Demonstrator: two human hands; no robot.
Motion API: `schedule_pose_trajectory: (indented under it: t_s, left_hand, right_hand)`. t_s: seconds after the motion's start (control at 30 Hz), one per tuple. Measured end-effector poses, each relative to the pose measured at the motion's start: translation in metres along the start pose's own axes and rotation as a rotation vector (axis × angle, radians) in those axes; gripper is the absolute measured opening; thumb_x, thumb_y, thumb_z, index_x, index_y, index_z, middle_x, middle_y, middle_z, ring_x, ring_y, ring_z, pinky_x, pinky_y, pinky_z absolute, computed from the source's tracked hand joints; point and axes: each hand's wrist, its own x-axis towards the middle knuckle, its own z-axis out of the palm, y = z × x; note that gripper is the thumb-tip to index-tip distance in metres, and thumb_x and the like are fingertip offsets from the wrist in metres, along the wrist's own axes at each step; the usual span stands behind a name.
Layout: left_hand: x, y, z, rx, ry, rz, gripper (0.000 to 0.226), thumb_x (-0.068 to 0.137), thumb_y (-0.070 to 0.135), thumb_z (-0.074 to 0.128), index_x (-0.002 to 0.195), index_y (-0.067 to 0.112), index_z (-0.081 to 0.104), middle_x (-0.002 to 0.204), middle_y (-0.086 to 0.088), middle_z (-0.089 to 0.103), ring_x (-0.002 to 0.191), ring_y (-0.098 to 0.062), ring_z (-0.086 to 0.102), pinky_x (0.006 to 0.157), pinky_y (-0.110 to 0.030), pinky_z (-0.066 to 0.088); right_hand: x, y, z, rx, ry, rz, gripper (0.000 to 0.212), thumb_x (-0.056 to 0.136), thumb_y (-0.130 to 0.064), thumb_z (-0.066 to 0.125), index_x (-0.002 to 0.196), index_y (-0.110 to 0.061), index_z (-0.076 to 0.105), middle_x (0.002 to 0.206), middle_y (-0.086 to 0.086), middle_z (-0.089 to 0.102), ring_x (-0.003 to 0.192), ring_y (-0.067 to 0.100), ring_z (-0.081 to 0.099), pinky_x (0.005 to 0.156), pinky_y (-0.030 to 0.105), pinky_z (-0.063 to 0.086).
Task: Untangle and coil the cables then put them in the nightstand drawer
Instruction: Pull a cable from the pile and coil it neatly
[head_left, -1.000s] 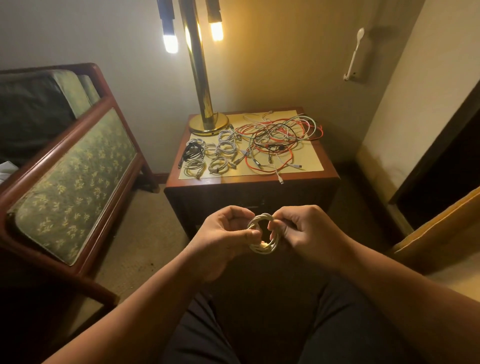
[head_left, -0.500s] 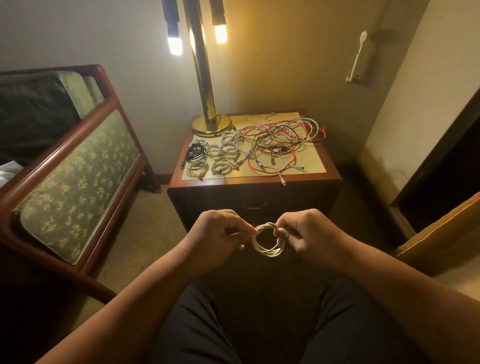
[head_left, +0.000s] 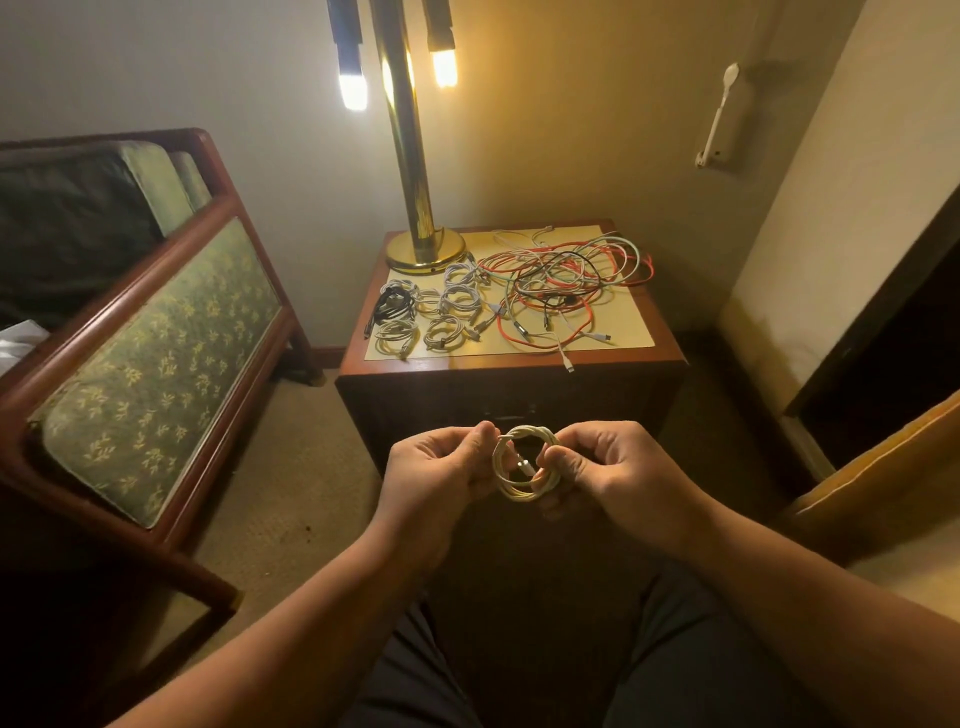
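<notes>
Dim bedroom corner: wooden nightstand (head_left: 509, 371) bearing a brass lamp (head_left: 422, 248), small coiled cables (head_left: 431, 314) left of a red, white and black tangle (head_left: 563, 280). In front, mid-air, white cable coil (head_left: 519, 488), pinched at its sides between left hand (head_left: 436, 470) and right hand (head_left: 621, 467), fingers curled.

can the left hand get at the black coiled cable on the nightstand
Probably not yet: the left hand pinches the white coiled cable. Once freed, its way to the black coiled cable looks clear.
</notes>
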Motion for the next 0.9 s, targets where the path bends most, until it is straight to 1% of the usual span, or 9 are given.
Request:
schedule_pose_trajectory:
  t_s: [0.07,0.13,0.27,0.33,0.4,0.5,0.63,0.77,0.9]
  left_hand:
    - [-0.004,-0.001,0.003,-0.108,-0.005,-0.026,0.019,0.09,0.018,0.071,0.1,0.003,0.076,0.098,-0.021,0.076,0.094,-0.035,0.075,0.08,-0.045,0.061]
    - [-0.008,-0.002,0.007,-0.078,-0.008,0.022,0.025,0.082,0.016,0.078,0.104,0.006,0.075,0.1,-0.018,0.076,0.096,-0.034,0.075,0.083,-0.047,0.061]
    - [-0.006,-0.003,0.009,-0.066,-0.005,0.018,0.027,0.081,0.005,0.079,0.106,0.003,0.072,0.099,-0.019,0.076,0.093,-0.035,0.075,0.076,-0.04,0.062]
    - [-0.004,0.0,0.006,-0.053,-0.025,0.016,0.032,0.077,0.007,0.082,0.107,0.004,0.071,0.099,-0.02,0.075,0.093,-0.035,0.075,0.075,-0.039,0.062]
    - [-0.003,0.004,0.005,-0.044,-0.062,0.006,0.042,0.07,0.012,0.084,0.109,0.006,0.07,0.101,-0.02,0.075,0.095,-0.034,0.075,0.076,-0.038,0.062]
    - [-0.003,0.009,0.006,-0.038,-0.131,-0.035,0.045,0.066,0.01,0.082,0.109,0.005,0.069,0.1,-0.018,0.075,0.094,-0.031,0.075,0.073,-0.033,0.062]
    - [0.001,0.012,0.005,-0.017,-0.287,-0.129,0.052,0.066,0.015,0.088,0.113,0.004,0.069,0.102,-0.018,0.075,0.095,-0.028,0.074,0.078,-0.032,0.06]
    - [0.006,0.014,0.001,-0.111,-0.389,-0.237,0.038,0.07,0.008,0.082,0.108,0.01,0.075,0.098,-0.014,0.073,0.09,-0.022,0.071,0.073,-0.027,0.057]
    - [0.007,0.015,-0.003,-0.172,-0.433,-0.315,0.033,0.075,0.005,0.076,0.107,0.013,0.078,0.101,-0.013,0.072,0.089,-0.02,0.07,0.073,-0.03,0.051]
  right_hand:
    - [0.001,0.002,0.003,0.015,0.01,-0.011,0.013,0.1,-0.007,0.056,0.102,-0.002,0.068,0.088,0.008,0.077,0.08,0.024,0.076,0.068,0.03,0.061]
    - [0.002,0.001,0.003,0.01,0.023,-0.035,0.013,0.1,-0.006,0.057,0.101,-0.003,0.069,0.087,0.006,0.077,0.079,0.023,0.076,0.067,0.027,0.061]
    - [0.0,0.001,-0.001,-0.196,0.048,-0.135,0.01,0.098,-0.004,0.062,0.097,-0.008,0.071,0.083,0.002,0.076,0.077,0.017,0.075,0.066,0.025,0.059]
    - [0.002,0.0,-0.006,-0.393,0.022,-0.189,0.008,0.095,-0.006,0.065,0.097,-0.013,0.069,0.08,-0.002,0.074,0.075,0.009,0.074,0.066,0.021,0.058]
    - [0.005,-0.003,-0.011,-0.533,-0.023,-0.227,0.014,0.093,-0.004,0.069,0.096,-0.017,0.067,0.078,-0.007,0.071,0.072,0.002,0.071,0.063,0.016,0.054]
    - [0.008,-0.006,-0.018,-0.644,-0.04,-0.262,0.027,0.089,0.001,0.071,0.092,-0.024,0.064,0.076,-0.013,0.065,0.073,-0.002,0.067,0.06,0.013,0.05]
    - [0.007,-0.007,-0.025,-0.696,-0.042,-0.29,0.027,0.089,0.001,0.072,0.091,-0.024,0.064,0.074,-0.014,0.061,0.074,-0.002,0.065,0.06,0.012,0.047]
    - [0.009,-0.009,-0.025,-0.754,-0.043,-0.351,0.025,0.088,0.001,0.072,0.094,-0.022,0.065,0.078,-0.021,0.058,0.079,-0.006,0.063,0.063,0.008,0.046]
    - [0.008,-0.008,-0.021,-0.837,-0.039,-0.396,0.02,0.089,-0.004,0.072,0.095,-0.021,0.065,0.079,-0.024,0.055,0.078,-0.01,0.06,0.065,0.006,0.044]
